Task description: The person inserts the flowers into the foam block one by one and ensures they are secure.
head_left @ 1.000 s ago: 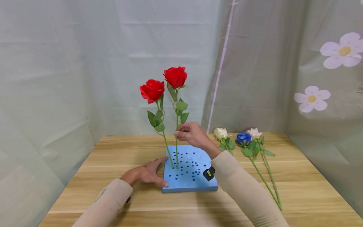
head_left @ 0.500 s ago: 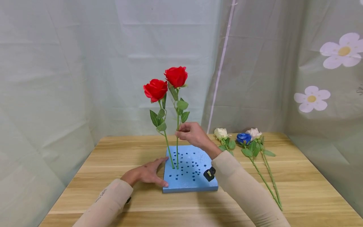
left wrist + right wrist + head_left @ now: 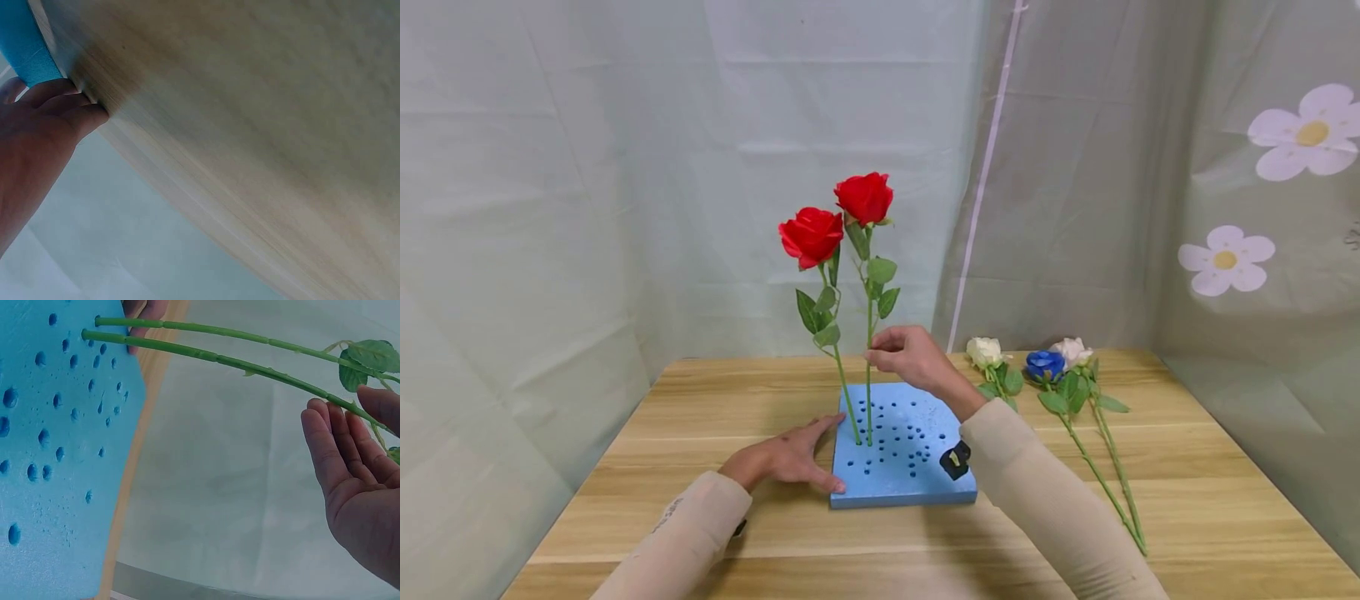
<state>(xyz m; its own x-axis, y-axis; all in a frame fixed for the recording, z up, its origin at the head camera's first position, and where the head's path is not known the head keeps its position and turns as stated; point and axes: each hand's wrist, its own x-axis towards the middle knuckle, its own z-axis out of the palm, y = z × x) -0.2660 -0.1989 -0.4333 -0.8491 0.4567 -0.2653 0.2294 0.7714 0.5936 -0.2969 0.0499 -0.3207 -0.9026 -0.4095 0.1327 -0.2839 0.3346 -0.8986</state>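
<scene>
Two red roses stand in holes of a blue foam board [image 3: 895,487]. The left red rose [image 3: 811,238] leans to the left, while the right red rose [image 3: 864,199] is taller and nearly upright. My right hand [image 3: 910,357] pinches the right rose's stem below its leaves; in the right wrist view thumb and fingers of that right hand [image 3: 365,475] meet at the stem [image 3: 281,377]. My left hand [image 3: 788,457] lies against the board's left edge, thumb at the front corner and fingers spread. The left wrist view shows this left hand [image 3: 47,125] touching the board [image 3: 28,47].
On the right of the wooden table [image 3: 1210,500] lie a cream rose [image 3: 985,353], a blue rose [image 3: 1045,366] and a pale pink rose [image 3: 1072,352], the long stems pointing toward me. A pale curtain [image 3: 790,100] hangs behind and at both sides.
The left red rose has shifted a little to the right, closer to the other one. Both hands have stayed almost in place.
</scene>
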